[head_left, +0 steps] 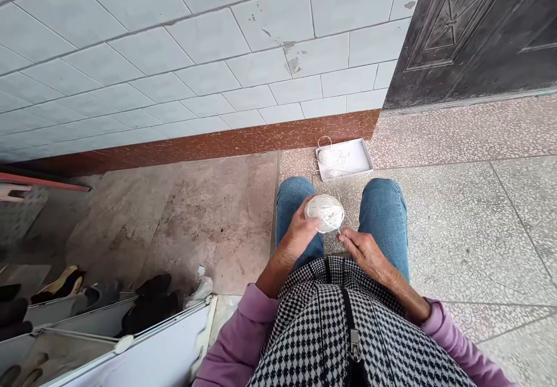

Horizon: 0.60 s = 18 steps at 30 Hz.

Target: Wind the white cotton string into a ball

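Note:
A ball of white yarn [325, 213] is held between my knees by my left hand [303, 230], with the thumb across its near side and the fingers behind it. My right hand [363, 252] is closed just to the lower right of the ball, pinching a short taut length of the yarn that comes off it. On the floor beyond my knees lies a shallow white box lid [357, 158]. Loose loops of white yarn [331, 158] are piled in its left half, some hanging over its rim.
A tiled wall [209, 68] with a brown base strip runs across the front, and a dark panelled door [470, 33] is at the right. At lower left stands a white rack [143, 346] holding several shoes [152, 303]. Speckled floor [461, 230] stretches to my right.

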Each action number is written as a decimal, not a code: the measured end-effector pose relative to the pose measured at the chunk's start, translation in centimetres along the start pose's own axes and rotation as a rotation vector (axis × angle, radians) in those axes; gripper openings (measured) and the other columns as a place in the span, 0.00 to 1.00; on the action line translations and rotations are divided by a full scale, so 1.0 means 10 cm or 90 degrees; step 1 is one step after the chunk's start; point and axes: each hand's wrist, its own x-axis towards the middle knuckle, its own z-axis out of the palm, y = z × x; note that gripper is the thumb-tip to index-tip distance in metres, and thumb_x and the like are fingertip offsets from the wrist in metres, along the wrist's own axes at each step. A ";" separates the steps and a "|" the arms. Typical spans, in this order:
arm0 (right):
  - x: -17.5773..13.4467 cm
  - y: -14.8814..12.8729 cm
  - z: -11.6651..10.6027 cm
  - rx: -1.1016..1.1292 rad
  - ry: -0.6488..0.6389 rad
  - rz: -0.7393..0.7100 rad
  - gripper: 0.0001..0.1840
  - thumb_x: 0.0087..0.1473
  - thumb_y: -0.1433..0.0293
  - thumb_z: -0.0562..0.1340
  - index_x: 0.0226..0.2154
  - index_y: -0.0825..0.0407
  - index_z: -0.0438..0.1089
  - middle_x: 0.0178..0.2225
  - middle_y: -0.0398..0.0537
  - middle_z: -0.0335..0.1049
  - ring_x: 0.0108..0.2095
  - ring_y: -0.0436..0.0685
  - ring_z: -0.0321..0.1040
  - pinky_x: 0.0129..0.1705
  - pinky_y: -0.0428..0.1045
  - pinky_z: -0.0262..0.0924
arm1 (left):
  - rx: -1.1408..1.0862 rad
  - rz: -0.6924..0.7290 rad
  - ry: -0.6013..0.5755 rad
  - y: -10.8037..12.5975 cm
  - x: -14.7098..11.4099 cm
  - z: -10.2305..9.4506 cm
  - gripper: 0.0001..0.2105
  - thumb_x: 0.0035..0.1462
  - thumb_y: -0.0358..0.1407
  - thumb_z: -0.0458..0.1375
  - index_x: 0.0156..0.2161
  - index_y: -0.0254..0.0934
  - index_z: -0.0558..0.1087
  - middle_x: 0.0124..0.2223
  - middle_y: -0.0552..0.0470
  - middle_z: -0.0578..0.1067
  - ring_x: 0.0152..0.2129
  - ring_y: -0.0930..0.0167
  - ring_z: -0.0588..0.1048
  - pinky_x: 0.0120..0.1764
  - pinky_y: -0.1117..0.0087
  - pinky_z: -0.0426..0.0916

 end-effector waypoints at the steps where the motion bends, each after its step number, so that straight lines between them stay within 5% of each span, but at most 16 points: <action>1: -0.03 -0.05 0.00 -0.012 -0.025 -0.008 0.28 0.77 0.48 0.52 0.31 0.48 0.64 0.26 0.41 0.65 0.26 0.52 0.61 0.33 0.49 0.57 | 0.061 0.023 0.025 -0.01 0.03 0.00 0.38 0.41 0.43 0.77 0.59 0.40 0.75 0.55 0.45 0.80 0.53 0.56 0.77 0.59 0.56 0.70; 6: -0.01 -0.26 -0.31 -0.030 -0.043 -0.054 0.24 0.77 0.53 0.56 0.33 0.49 0.70 0.28 0.43 0.70 0.28 0.53 0.67 0.34 0.49 0.60 | 0.331 0.018 0.028 -0.02 -0.01 0.00 0.37 0.43 0.35 0.76 0.61 0.39 0.75 0.59 0.44 0.78 0.57 0.55 0.75 0.64 0.55 0.66; 10: 0.15 -0.17 -0.53 -0.009 0.067 -0.043 0.27 0.74 0.47 0.60 0.32 0.49 0.72 0.26 0.42 0.68 0.26 0.52 0.63 0.31 0.49 0.58 | 0.192 -0.164 -0.179 -0.05 -0.15 -0.02 0.36 0.44 0.39 0.75 0.61 0.39 0.76 0.53 0.44 0.81 0.51 0.56 0.78 0.57 0.56 0.70; 12: 0.18 -0.08 -0.49 0.014 0.089 -0.030 0.30 0.73 0.44 0.59 0.29 0.49 0.69 0.24 0.41 0.63 0.26 0.52 0.59 0.30 0.49 0.56 | 0.062 -0.180 -0.221 -0.08 -0.18 -0.03 0.37 0.41 0.42 0.77 0.59 0.39 0.78 0.53 0.43 0.82 0.51 0.54 0.79 0.54 0.57 0.72; 18: -0.01 -0.07 -0.12 -0.011 0.002 0.008 0.30 0.76 0.45 0.51 0.30 0.48 0.64 0.25 0.41 0.64 0.26 0.52 0.61 0.32 0.49 0.57 | -0.064 -0.019 0.002 -0.05 -0.02 -0.03 0.35 0.44 0.51 0.76 0.56 0.41 0.77 0.55 0.43 0.81 0.53 0.54 0.78 0.57 0.54 0.73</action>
